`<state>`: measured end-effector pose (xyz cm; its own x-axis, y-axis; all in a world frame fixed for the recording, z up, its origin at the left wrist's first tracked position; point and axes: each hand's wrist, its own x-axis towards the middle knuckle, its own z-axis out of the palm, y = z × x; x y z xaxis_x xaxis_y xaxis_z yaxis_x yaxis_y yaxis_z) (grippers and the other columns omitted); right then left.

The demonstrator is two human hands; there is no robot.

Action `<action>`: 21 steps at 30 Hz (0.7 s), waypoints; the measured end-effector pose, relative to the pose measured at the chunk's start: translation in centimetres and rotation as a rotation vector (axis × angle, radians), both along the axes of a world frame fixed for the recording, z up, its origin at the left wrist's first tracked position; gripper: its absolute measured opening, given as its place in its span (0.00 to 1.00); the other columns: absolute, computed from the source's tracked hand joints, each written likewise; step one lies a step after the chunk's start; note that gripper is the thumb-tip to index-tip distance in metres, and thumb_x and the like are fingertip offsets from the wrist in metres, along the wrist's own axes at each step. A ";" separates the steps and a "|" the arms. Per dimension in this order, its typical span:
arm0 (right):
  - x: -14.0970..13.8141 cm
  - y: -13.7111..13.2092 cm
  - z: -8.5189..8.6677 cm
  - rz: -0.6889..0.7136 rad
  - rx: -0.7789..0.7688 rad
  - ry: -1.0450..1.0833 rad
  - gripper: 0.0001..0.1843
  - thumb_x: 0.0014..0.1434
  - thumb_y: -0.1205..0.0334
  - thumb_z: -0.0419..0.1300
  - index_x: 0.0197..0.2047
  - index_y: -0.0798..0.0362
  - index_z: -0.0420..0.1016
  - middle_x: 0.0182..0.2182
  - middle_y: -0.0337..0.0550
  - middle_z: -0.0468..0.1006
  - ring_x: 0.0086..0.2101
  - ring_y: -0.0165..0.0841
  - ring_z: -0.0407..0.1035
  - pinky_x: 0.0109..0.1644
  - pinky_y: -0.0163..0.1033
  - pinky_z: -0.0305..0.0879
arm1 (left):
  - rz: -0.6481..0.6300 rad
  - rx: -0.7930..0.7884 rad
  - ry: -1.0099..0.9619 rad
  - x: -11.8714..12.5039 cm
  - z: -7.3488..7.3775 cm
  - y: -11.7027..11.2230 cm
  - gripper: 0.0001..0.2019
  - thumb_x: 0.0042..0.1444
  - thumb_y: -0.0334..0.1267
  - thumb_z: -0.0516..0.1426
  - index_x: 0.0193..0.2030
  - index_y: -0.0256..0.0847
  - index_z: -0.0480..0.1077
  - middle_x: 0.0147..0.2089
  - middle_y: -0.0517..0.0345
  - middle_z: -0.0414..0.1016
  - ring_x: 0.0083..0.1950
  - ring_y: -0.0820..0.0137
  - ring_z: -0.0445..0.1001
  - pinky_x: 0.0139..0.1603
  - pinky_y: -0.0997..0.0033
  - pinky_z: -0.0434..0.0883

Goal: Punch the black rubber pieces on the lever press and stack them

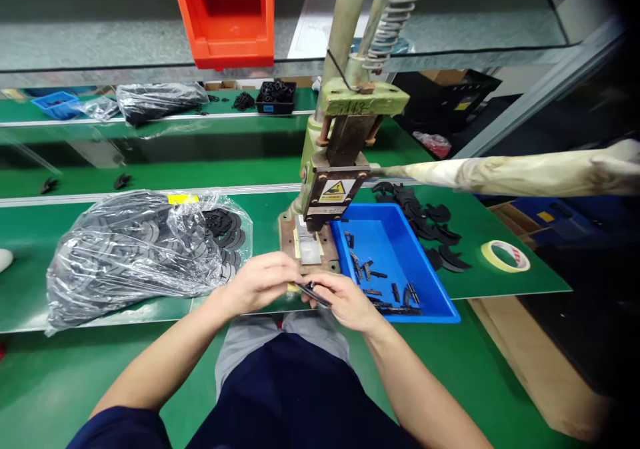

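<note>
In front of the hand press, both hands meet over a dark curved plastic piece. My left hand pinches its left end with the fingertips. Closed round the other side is my right hand; a small black part seems to sit at its fingers, mostly hidden. Just beyond the hands lies the press base with a pale block under the ram. To the right, a blue tray holds several small black parts. A clear plastic bag full of dark curved pieces lies to the left.
The press's long handle sticks out to the right. Dark curved pieces lie behind the blue tray, with a tape roll farther right. An orange bin sits on the overhead shelf. A black box of small parts stands at the back.
</note>
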<state>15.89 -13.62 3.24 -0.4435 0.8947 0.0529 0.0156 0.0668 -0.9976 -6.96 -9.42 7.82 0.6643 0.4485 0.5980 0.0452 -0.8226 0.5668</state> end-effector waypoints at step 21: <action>0.3 2.1 2.2 0.074 0.373 -0.272 0.10 0.64 0.58 0.60 0.43 0.47 0.82 0.39 0.44 0.84 0.39 0.34 0.77 0.46 0.41 0.74 | 0.058 0.251 0.244 -0.8 -0.2 -0.9 0.12 0.67 0.29 0.50 0.52 0.35 0.71 0.42 0.46 0.78 0.45 0.65 0.76 0.46 0.67 0.74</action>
<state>16.16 -11.48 5.41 -0.5476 0.8022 0.2379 0.2550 0.4308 -0.8657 -7.78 -10.32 7.65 0.7785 0.3490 0.5216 0.2052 -0.9270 0.3140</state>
